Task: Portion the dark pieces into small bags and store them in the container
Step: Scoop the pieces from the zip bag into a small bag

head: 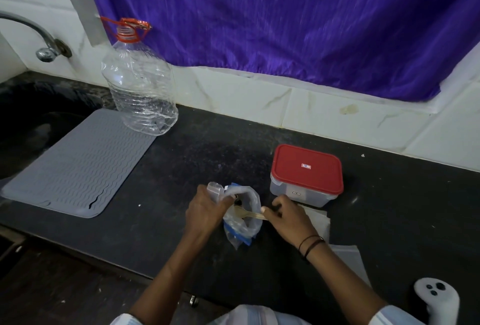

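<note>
Wooden spoon (249, 215) pinched by right hand (288, 217); left hand (205, 209) grips bag (242, 218).

Markings on the countertop items: none legible
The container lid (306, 167) bears a small white-and-red label (306, 166) at its centre, and the container (298, 193) wall carries a small dark sticker (296, 193); lettering on both is too small to read

Bare forearms, dark thread bands (310, 244) on right wrist, pale striped garment (249, 315)
</note>
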A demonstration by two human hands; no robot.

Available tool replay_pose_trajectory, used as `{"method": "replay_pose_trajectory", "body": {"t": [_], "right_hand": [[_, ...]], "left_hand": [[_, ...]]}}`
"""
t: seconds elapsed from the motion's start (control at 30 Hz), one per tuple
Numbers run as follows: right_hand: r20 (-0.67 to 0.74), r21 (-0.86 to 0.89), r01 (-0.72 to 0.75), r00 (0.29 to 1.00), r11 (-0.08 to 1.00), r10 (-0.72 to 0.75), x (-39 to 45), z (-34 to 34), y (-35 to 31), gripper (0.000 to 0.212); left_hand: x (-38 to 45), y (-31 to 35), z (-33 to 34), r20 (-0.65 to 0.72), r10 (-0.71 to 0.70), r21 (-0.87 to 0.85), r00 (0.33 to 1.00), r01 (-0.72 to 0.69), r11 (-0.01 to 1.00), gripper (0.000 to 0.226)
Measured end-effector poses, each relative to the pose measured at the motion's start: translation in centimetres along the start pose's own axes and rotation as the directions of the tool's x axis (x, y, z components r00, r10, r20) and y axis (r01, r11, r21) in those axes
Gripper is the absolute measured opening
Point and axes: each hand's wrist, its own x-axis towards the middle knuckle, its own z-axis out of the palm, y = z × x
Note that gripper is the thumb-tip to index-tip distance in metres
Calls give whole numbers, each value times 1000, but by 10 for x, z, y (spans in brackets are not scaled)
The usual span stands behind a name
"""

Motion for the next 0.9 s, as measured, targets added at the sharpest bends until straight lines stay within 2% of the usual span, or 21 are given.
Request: {"method": "replay_pose_trajectory", "body": {"t": [0.17, 0.23, 0.4, 0.5, 0.67, 0.8, 0.9], "right_hand": [[9, -7, 104, 995, 995, -104, -5, 11, -13, 17], [19, -66, 130, 991, 989, -130, -9, 13, -17, 17], [-54, -241, 173, 980, 955, -191, -17, 10, -23, 10], [-52, -313, 219, 968, 924, -247, -23, 9, -28, 9], [-10, -372, 267, 957, 889, -292, -31, 20, -34, 15], [5, -330, 215, 974, 919, -226, -30, 21, -33, 15], [-5, -255, 160, 986, 953, -167, -27, 18, -30, 10]], "left_hand": [[4, -8, 8, 62, -78, -9, 995, 79, 997, 68], [4, -10, 12, 77, -108, -10, 991, 109, 994, 70], [8, -14, 21, 73, -195, -208, 978, 206, 956, 58], [6, -15, 24, 54, -207, -306, 977, 214, 928, 49], [0, -15, 30, -5, -129, -395, 992, 116, 911, 34], [-9, -8, 33, 15, 15, -487, 1000, -6, 873, 28], [-15, -5, 35, 66, 59, -599, 996, -7, 801, 33]]}}
